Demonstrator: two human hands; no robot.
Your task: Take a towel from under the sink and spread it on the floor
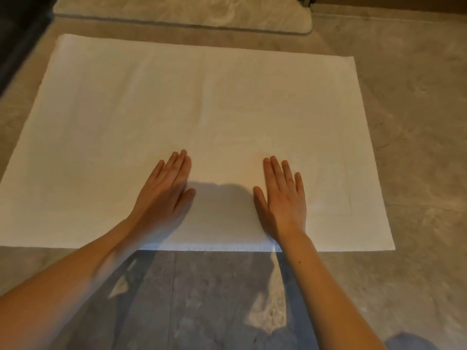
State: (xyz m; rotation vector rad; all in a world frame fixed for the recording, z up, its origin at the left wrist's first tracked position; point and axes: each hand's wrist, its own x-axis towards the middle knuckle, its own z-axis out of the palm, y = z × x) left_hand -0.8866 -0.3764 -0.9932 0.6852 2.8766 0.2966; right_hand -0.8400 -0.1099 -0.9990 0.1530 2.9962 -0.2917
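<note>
A large white towel lies spread flat on the grey stone-tiled floor, filling most of the view. My left hand rests palm down on the towel's near middle, fingers straight and together. My right hand lies palm down beside it, a hand's width to the right, fingers slightly apart. Neither hand grips the cloth. Both forearms reach in from the bottom edge.
A beige bath mat lies on the floor just beyond the towel's far edge. A dark vertical surface runs along the far left. A shadow covers the floor tiles in front of the towel.
</note>
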